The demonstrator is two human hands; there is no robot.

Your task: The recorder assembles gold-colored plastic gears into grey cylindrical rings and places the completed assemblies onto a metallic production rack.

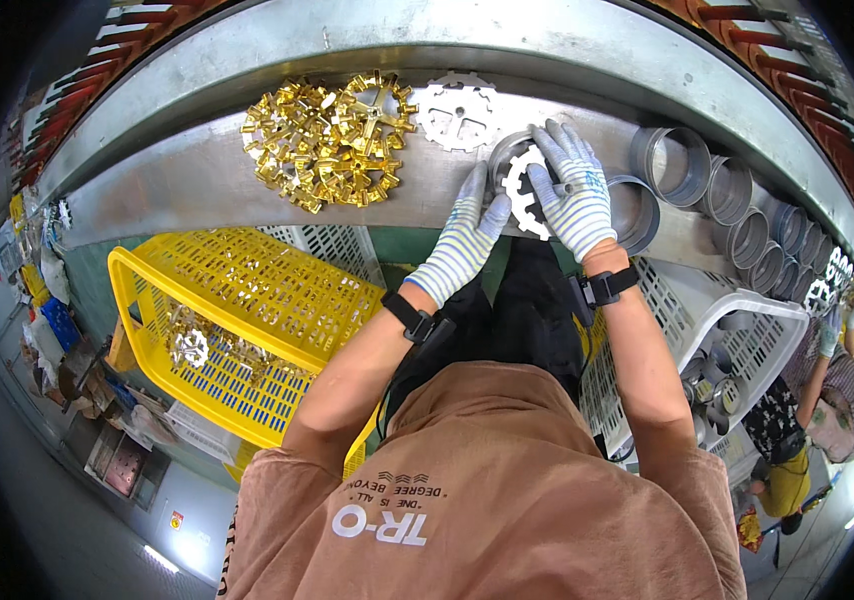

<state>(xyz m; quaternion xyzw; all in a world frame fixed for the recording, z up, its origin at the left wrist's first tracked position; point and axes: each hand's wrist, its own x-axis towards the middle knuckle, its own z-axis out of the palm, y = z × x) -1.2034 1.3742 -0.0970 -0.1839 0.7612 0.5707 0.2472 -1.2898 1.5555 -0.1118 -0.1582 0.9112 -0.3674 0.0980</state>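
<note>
Between my hands a grey metal ring (498,160) stands tilted on the steel bench, with a white toothed disc (521,200) at its near side. My left hand (467,235), in a striped knit glove, curves its fingers and thumb against the ring's left edge. In the same kind of glove, my right hand (577,190) presses its thumb on the disc while its fingers lie along the ring's right side. Partly hidden by my fingers is where disc and ring meet. Just left and behind lies another white toothed disc (459,112).
Gold metal clips (332,145) are heaped on the steel bench (177,185) to the left. Several grey rings (672,165) stand at right. Below the bench are a yellow basket (247,290) and a white crate (772,305) holding metal rings. Another person (797,430) works at far right.
</note>
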